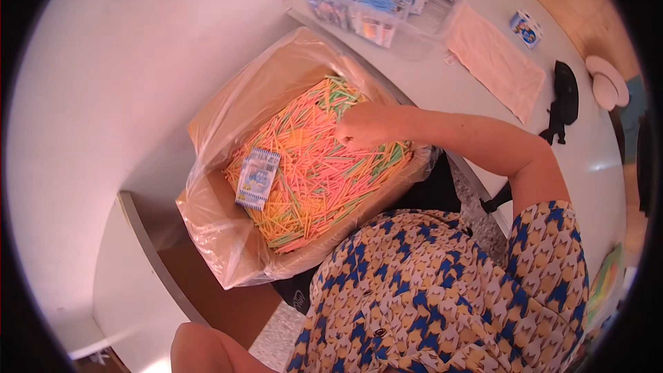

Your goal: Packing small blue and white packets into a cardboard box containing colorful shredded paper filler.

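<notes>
My right hand [360, 126] is down in the cardboard box [238, 86], at the right side of a heap of thin sticks [304, 145] in pink, yellow, orange and green. Its fingers are curled closed among the sticks; what they hold, if anything, is hidden. A clear plastic liner [207, 214] covers the box walls and folds over the rim. On the sticks at the left lies a small white and blue packet [257, 178]. Only a bent piece of my left arm [207, 349] shows at the lower edge, and the left hand is out of the picture.
A clear plastic bin [387, 24] full of blue packets stands on the white table [587, 159] at the back. Beside it lie a pink cloth [501, 65], a blue and white packet [526, 29], a black strapped item [564, 93] and a pale rounded object [606, 83].
</notes>
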The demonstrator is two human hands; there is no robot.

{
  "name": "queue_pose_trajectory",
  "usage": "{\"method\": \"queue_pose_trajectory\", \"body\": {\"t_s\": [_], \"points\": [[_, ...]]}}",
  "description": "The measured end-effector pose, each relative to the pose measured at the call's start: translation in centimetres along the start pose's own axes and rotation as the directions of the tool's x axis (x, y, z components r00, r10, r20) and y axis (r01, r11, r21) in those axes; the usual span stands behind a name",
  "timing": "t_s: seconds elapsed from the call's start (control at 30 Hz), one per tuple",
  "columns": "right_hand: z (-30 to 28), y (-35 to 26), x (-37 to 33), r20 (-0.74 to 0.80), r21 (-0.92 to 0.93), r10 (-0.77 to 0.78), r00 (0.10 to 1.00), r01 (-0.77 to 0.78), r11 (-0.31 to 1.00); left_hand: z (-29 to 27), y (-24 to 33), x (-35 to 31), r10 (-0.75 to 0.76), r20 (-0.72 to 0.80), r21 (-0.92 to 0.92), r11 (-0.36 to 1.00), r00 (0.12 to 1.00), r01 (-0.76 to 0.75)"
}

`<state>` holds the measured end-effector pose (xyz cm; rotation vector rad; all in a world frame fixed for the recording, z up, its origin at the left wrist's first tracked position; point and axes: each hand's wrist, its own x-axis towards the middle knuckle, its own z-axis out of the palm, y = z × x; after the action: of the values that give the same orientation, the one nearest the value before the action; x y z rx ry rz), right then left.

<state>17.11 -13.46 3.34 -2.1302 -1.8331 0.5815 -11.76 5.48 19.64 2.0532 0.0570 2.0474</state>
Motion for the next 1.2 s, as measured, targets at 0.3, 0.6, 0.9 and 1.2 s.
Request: {"method": "queue_pose_trajectory", "body": {"t_s": [0.3, 0.6, 0.9, 1.2], "points": [[4.4, -3.1, 0.5, 0.269, 0.009, -0.136, 0.954, 0.139, 0.99, -2.4, -3.0, -1.1, -0.086, 0.077, 0.297, 0.953, 0.993, 0.06], [5.8, -6.8, 2.2, 0.055, 0.048, -0.282, 0.958, 0.279, 0.959, -0.6, -1.4, -2.1, -0.347, 0.331, -0.145, 0.9, 0.878, 0.41], [5.7, -5.3, -0.5, -0.09, -0.077, -0.152, 0.984, 0.145, 0.986, 7.5, -9.5, -18.4, -0.59, 0.772, 0.622, 0.777, 0.237, -0.092], [3.6, -4.2, -1.0, -0.181, 0.063, -0.055, 0.982, 0.067, 0.996, 7.6, -11.4, -19.1, -0.675, 0.677, 0.645, 0.736, 0.292, 0.206]]}}
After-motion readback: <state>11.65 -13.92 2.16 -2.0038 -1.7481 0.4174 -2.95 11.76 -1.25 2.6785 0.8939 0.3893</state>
